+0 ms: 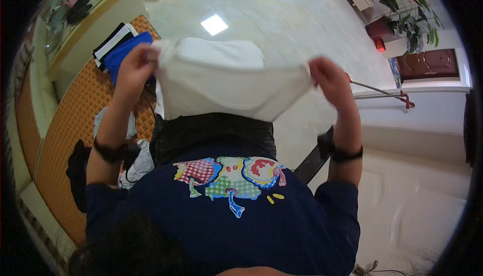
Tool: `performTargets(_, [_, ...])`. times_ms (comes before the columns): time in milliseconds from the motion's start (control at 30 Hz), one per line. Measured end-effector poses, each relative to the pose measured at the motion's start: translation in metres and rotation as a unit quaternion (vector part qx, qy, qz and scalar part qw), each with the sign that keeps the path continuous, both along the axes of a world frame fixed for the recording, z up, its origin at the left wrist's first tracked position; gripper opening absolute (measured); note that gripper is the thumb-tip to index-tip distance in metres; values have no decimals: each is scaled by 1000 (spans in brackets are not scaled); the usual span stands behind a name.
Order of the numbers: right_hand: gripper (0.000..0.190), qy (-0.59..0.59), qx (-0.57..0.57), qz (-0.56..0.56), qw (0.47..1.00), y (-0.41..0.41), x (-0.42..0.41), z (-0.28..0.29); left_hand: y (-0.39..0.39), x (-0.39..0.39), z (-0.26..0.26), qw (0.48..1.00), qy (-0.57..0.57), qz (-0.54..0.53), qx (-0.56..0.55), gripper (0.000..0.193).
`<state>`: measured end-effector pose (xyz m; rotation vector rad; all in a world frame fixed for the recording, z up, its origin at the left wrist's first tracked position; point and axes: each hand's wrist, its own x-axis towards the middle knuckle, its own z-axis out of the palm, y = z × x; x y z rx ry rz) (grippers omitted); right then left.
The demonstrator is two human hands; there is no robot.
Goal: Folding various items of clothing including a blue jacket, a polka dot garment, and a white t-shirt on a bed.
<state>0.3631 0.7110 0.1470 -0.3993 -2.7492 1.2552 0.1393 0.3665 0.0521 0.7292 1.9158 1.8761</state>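
A thin off-white garment (226,87) is stretched above my lap, with its lower edge hanging over my dark trousers (215,132). My left hand (137,63) grips its upper left corner, and my right hand (326,80) pinches the upper right corner. Both hands are slightly blurred. Behind the garment's upper edge shows a brighter white cloth (222,52); whether it belongs to the same piece I cannot tell. Just left of my left hand lies a blue folded cloth (126,51), against a black-and-white folded stack (113,44).
The folded clothes rest on a woven mat seat (68,129). Beside my left arm are a pale cloth (132,125), a white patterned cloth (140,161) and a black cloth (78,174). Red-ended metal rods (377,95) stand right, beyond my right hand. A potted plant (411,19) is farther off.
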Motion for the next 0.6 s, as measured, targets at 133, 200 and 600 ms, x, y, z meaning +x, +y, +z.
performTargets(133, [22, 85, -96, -13, 992, 49, -104, -60, 49, -72, -57, 999, -8, 37, -32, 39])
performTargets(200, [32, 97, -126, -154, 975, 60, -127, -111, 65, -86, -95, 969, 133, 99, -185, 48])
performTargets(600, [41, -41, -48, -115, 991, -35, 69, -222, -74, 56, -124, 935, 208, -52, -281, 45])
